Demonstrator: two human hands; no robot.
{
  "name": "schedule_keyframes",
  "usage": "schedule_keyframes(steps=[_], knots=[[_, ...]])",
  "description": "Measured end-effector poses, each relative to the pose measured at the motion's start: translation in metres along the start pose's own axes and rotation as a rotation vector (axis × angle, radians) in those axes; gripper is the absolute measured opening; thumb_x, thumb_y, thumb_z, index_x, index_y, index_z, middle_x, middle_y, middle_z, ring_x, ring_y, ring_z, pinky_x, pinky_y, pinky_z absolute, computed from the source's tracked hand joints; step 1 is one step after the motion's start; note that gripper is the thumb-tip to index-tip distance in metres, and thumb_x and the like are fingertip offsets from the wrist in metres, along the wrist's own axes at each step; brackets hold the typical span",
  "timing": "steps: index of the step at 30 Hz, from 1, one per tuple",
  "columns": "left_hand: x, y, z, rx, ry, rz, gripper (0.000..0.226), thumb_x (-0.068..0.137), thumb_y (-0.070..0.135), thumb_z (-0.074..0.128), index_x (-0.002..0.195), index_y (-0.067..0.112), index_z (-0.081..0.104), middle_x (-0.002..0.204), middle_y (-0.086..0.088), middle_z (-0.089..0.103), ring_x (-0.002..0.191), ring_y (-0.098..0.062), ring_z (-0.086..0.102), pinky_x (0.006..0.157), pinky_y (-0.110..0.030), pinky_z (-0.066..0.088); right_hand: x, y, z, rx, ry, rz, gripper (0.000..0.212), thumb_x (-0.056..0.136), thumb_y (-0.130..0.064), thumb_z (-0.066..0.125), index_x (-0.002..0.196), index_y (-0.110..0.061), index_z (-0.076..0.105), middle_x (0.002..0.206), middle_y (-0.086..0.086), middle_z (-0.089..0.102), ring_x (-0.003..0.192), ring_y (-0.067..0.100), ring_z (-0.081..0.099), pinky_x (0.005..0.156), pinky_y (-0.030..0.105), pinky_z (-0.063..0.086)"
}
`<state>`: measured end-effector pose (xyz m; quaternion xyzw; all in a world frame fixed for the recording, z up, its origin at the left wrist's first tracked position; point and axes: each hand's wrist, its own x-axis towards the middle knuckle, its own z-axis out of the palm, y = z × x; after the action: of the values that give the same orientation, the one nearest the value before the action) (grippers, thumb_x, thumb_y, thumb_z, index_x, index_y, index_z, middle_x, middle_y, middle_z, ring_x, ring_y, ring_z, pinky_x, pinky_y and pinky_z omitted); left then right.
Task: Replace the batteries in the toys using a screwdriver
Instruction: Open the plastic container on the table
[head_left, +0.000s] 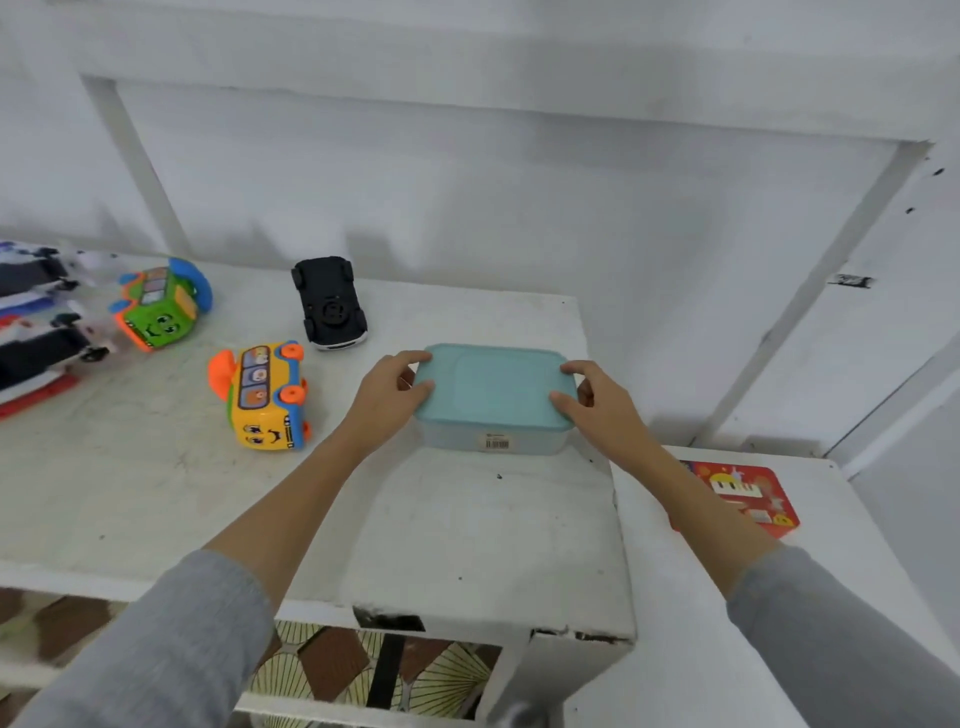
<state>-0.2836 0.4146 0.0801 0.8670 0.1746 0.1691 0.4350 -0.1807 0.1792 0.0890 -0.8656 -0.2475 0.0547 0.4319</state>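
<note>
A rectangular translucent plastic box with a teal snap-on lid (493, 397) is being gripped at both short ends on the white painted table (156, 467): the left hand (392, 397) and the right hand (597, 402) are each being curled over the lid's edge, thumbs nearest the camera. The lid is being kept on; its contents cannot be told. The yellow bus-shaped plastic toy (265, 397), the green bus-shaped toy (161, 306) and the black toy car lying wheels-up (330, 301) are being left untouched to the left. No screwdriver or batteries are being shown, so the task is judged barely begun.
</note>
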Motion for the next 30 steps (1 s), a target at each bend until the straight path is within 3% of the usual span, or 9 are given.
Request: schedule_keyframes(steps=[5, 8, 12, 16, 18, 21, 24, 27, 30], knots=[[0.003, -0.007, -0.002, -0.14, -0.049, 0.012, 0.031, 0.092, 0.006, 0.057, 0.12, 0.017, 0.053, 0.126, 0.001, 0.035, 0.114, -0.015, 0.043, 0.098, -0.021, 0.034, -0.006, -0.008, 0.003, -0.303, 0.17, -0.155, 0.037, 0.087, -0.028, 0.062, 0.12, -0.013, 0.056, 0.107, 0.007, 0.042, 0.103, 0.019, 0.039, 0.083, 0.025, 0.034], [0.005, -0.009, 0.0, -0.311, -0.144, -0.025, 0.028, 0.094, 0.002, 0.051, 0.116, 0.019, 0.045, 0.138, 0.01, 0.03, 0.129, -0.006, 0.033, 0.097, -0.017, 0.034, -0.016, -0.018, 0.009, -0.345, 0.071, -0.34, 0.033, 0.082, -0.03, 0.068, 0.11, -0.012, 0.063, 0.101, 0.004, 0.045, 0.095, 0.016, 0.038, 0.079, 0.026, 0.034], [0.004, -0.007, 0.002, -0.486, -0.153, -0.082, 0.028, 0.093, -0.005, 0.047, 0.114, 0.012, 0.042, 0.127, 0.001, 0.046, 0.115, -0.014, 0.047, 0.076, -0.008, 0.045, -0.014, -0.015, 0.013, -0.435, 0.024, -0.416, 0.028, 0.078, -0.027, 0.072, 0.102, -0.012, 0.069, 0.095, 0.01, 0.052, 0.087, 0.019, 0.041, 0.072, 0.034, 0.041], [0.0, -0.009, 0.006, -0.512, -0.115, -0.142, 0.048, 0.089, 0.001, 0.059, 0.129, 0.017, 0.039, 0.126, -0.005, 0.046, 0.116, -0.021, 0.048, 0.096, -0.032, 0.045, -0.001, -0.01, 0.01, -0.448, 0.094, -0.393, 0.022, 0.074, -0.01, 0.074, 0.096, -0.007, 0.072, 0.087, 0.017, 0.055, 0.082, 0.034, 0.048, 0.067, 0.042, 0.045], [-0.006, -0.007, 0.006, -0.601, -0.107, -0.198, 0.052, 0.089, 0.006, 0.06, 0.136, 0.014, 0.039, 0.118, -0.004, 0.048, 0.11, -0.019, 0.049, 0.094, -0.033, 0.043, 0.005, -0.009, 0.008, -0.45, 0.101, -0.381, 0.019, 0.074, -0.002, 0.071, 0.093, -0.004, 0.072, 0.086, 0.018, 0.059, 0.081, 0.037, 0.053, 0.067, 0.043, 0.046], [-0.023, -0.004, 0.006, -0.693, -0.173, -0.165, 0.038, 0.07, 0.011, 0.054, 0.106, 0.02, 0.062, 0.098, 0.005, 0.061, 0.094, -0.013, 0.054, 0.082, -0.024, 0.043, 0.012, -0.008, -0.001, -0.415, 0.105, -0.315, 0.024, 0.082, 0.009, 0.058, 0.099, -0.002, 0.071, 0.1, 0.018, 0.063, 0.093, 0.035, 0.058, 0.081, 0.03, 0.043], [-0.039, -0.011, 0.011, -0.723, -0.174, -0.154, 0.045, 0.058, 0.004, 0.052, 0.101, 0.012, 0.061, 0.115, 0.002, 0.064, 0.11, -0.015, 0.058, 0.09, -0.025, 0.046, 0.017, -0.013, -0.01, -0.419, -0.02, -0.228, 0.035, 0.088, 0.008, 0.047, 0.118, -0.003, 0.061, 0.128, 0.013, 0.056, 0.119, 0.028, 0.051, 0.097, 0.014, 0.027], [-0.051, -0.015, 0.016, -0.748, -0.227, -0.103, 0.038, 0.064, -0.015, 0.053, 0.093, 0.006, 0.064, 0.118, 0.001, 0.067, 0.116, -0.017, 0.06, 0.097, -0.028, 0.048, 0.019, -0.019, -0.016, -0.503, -0.183, -0.188, 0.038, 0.094, 0.0, 0.042, 0.13, -0.006, 0.051, 0.143, 0.009, 0.042, 0.132, 0.024, 0.035, 0.106, 0.024, 0.02], [-0.059, -0.013, 0.018, -0.707, -0.207, -0.076, 0.039, 0.077, -0.028, 0.049, 0.092, 0.005, 0.064, 0.106, 0.0, 0.071, 0.105, -0.015, 0.065, 0.088, -0.024, 0.053, 0.01, -0.026, -0.015, -0.498, -0.127, -0.244, 0.03, 0.093, -0.006, 0.047, 0.12, -0.006, 0.06, 0.136, 0.013, 0.049, 0.126, 0.028, 0.038, 0.105, 0.035, 0.028]])
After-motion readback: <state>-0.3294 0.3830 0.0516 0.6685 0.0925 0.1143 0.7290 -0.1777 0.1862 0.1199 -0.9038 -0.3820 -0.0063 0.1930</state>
